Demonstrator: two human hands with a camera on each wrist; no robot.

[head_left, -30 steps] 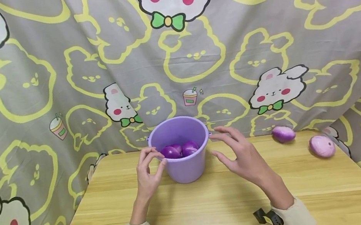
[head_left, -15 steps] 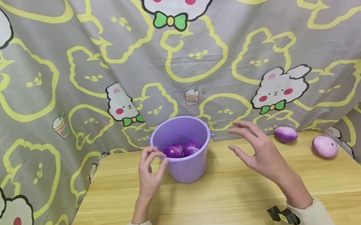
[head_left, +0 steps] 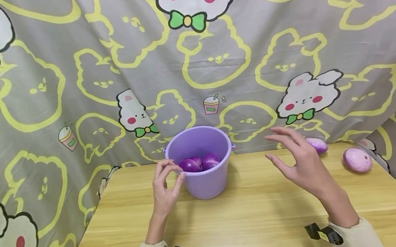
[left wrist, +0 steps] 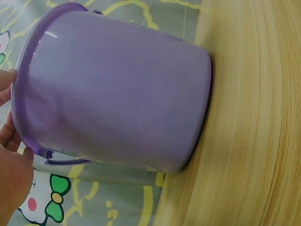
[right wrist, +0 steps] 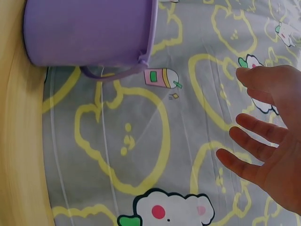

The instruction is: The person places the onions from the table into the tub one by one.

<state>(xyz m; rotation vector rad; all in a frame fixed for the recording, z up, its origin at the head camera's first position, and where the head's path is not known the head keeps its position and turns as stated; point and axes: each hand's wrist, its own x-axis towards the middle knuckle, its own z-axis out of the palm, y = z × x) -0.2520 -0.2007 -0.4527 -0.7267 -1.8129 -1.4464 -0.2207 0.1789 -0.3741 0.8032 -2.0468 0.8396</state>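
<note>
A light purple bucket (head_left: 208, 183) stands upright on the table against the curtain. Inside lie several glossy, rounded purple pieces (head_left: 190, 165). My left hand (head_left: 164, 186) holds the bucket's near left rim between thumb and fingers; the left wrist view shows those fingers (left wrist: 9, 134) at the rim. To the right of the bucket, my right hand (head_left: 300, 163) hovers over the table, fingers spread and holding nothing. Its fingertips overlap the curtain in the head view. Just beyond this hand, partly hidden by it, lies an oval purple-and-white piece (head_left: 318, 145).
A pale pink rounded piece (head_left: 357, 160) with a dark spot lies near the table's right edge. Behind the wooden table (head_left: 233, 229) hangs a grey curtain (head_left: 175, 71) with cartoon prints. The bucket's handle (right wrist: 110, 75) hangs down its far side.
My right hand has moved away from the bucket's right rim, rightward toward the oval purple-and-white piece, and now partly covers it. My left hand keeps its hold on the rim.
</note>
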